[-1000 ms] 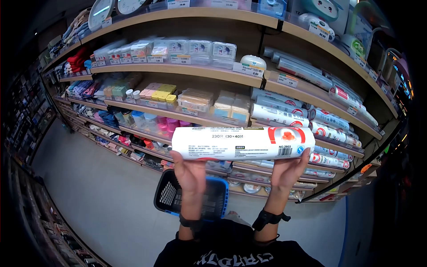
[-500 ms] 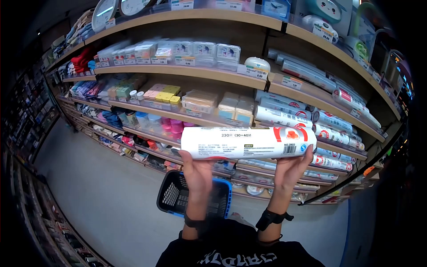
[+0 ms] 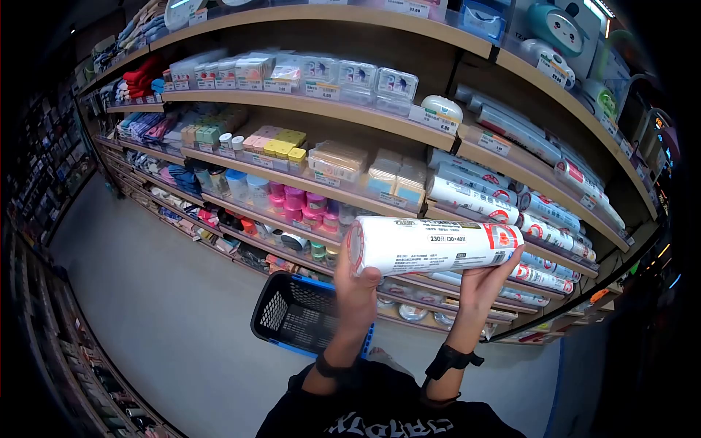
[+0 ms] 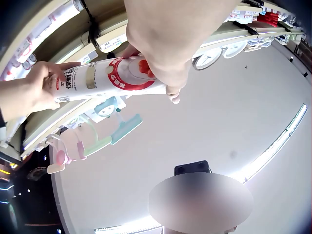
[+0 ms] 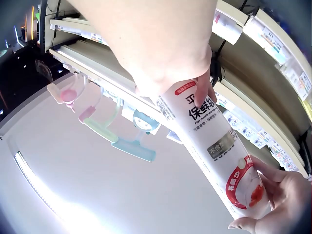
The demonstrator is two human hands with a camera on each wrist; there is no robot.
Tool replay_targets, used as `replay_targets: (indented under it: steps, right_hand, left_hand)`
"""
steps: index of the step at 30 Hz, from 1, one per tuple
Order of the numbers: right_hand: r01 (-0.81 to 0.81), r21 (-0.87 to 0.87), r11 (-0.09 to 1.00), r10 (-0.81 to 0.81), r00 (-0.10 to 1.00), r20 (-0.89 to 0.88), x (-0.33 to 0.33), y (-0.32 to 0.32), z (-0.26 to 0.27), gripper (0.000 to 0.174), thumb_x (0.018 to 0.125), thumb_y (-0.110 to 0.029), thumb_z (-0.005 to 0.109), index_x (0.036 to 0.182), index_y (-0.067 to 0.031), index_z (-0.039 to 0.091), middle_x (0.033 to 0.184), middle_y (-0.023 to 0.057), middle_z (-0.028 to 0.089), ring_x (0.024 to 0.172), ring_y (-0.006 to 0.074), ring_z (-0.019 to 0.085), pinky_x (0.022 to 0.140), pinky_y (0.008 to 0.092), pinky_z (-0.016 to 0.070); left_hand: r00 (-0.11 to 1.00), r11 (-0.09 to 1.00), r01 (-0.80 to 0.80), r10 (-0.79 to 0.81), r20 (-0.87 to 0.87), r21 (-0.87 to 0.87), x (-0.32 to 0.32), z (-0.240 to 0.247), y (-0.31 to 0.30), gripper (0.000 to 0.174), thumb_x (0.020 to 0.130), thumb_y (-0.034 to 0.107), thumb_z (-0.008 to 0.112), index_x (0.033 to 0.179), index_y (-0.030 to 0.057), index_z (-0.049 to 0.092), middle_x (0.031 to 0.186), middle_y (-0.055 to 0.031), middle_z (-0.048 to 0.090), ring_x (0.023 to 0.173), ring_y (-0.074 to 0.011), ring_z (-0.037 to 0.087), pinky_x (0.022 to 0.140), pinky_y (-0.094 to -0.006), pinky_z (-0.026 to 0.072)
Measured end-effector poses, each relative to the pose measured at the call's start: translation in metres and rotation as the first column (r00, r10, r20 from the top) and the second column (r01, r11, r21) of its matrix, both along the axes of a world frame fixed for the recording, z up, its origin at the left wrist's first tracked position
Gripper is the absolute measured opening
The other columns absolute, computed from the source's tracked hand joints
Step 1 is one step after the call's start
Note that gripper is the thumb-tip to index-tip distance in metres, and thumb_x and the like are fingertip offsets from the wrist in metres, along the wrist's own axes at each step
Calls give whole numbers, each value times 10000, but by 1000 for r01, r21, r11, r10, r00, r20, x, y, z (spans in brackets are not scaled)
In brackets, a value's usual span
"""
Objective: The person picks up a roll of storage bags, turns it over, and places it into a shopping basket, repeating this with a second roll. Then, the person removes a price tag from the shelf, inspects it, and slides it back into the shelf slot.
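Holding a white printed roll (image 3: 438, 252) by its ends before stocked shelves (image 3: 380, 120), the left hand (image 3: 355, 296) and right hand (image 3: 480, 288) each have their grip curled round it. Only the head view shows the black basket (image 3: 270, 312) below; the wrist views show the pale ceiling (image 5: 112, 161) and, face-on, the roll's large characters (image 5: 200, 109).

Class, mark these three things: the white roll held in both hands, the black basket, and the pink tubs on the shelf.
White roll (image 3: 438, 247): head view, middle of its printed side.
Black basket (image 3: 274, 312): head view, perforated wall.
Pink tubs (image 3: 315, 204): head view, one tub's surface.
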State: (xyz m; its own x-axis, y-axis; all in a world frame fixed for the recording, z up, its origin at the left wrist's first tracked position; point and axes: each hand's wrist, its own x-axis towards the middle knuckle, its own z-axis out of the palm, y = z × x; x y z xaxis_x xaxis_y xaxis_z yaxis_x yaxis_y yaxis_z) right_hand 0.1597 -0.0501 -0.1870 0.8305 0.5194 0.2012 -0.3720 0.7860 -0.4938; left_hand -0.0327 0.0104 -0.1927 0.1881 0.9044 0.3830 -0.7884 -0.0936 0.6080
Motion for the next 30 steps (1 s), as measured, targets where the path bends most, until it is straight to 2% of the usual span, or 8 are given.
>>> replay_targets:
  steps: [7,13,16,20,23,30]
  right_hand:
    - [-42,32,999,43,998,-40,-1,4,-2,511,992,-499,439,1299,-97,508,1250,99,607,1128,235,602,965,412,504]
    - [-100,71,992,105,992,-65,-2,10,-3,512,983,-497,463,1305,-102,505,1258,83,596,1139,233,585,994,397,469]
    - [-113,93,989,119,991,-62,-3,9,1,516,979,-491,474,1317,-101,493,1272,76,582,1151,230,573,1006,391,455]
    - [-110,92,990,114,993,-33,-14,8,8,543,972,-491,491,1334,-87,476,1289,81,568,1163,224,562,1014,394,448]
    - [-105,117,988,110,993,-42,-15,7,9,539,971,-483,501,1340,-91,473,1293,78,568,1170,219,558,1021,394,443]
    - [-95,117,989,100,994,-39,-17,8,10,546,962,-490,514,1337,-95,477,1297,78,567,1173,231,559,1027,411,441]
  left_hand:
    - [998,998,-48,50,-45,44,-3,4,-2,975,755,596,738,1374,-57,362,1256,-147,532,1184,-222,524,1006,-348,418]
    - [996,997,-61,64,-65,55,-5,5,0,990,750,621,728,1364,-65,367,1294,-166,525,1188,-223,521,1010,-344,412]
    - [989,990,-111,119,-90,86,-7,5,2,1007,801,637,658,1391,-104,315,1288,-178,505,1223,-245,486,1054,-359,356]
    - [977,976,-195,201,-65,97,-7,-8,14,965,827,681,593,1350,-100,371,1262,-175,521,1204,-250,502,1034,-367,379]
    - [984,984,-167,170,-57,53,-11,-15,18,1028,793,719,605,1356,-107,366,1293,-187,529,1184,-222,510,1009,-344,398]
    - [979,982,-187,189,-71,36,-13,-19,19,1037,812,724,572,1367,-125,353,1274,-191,535,1181,-225,512,1004,-345,401]
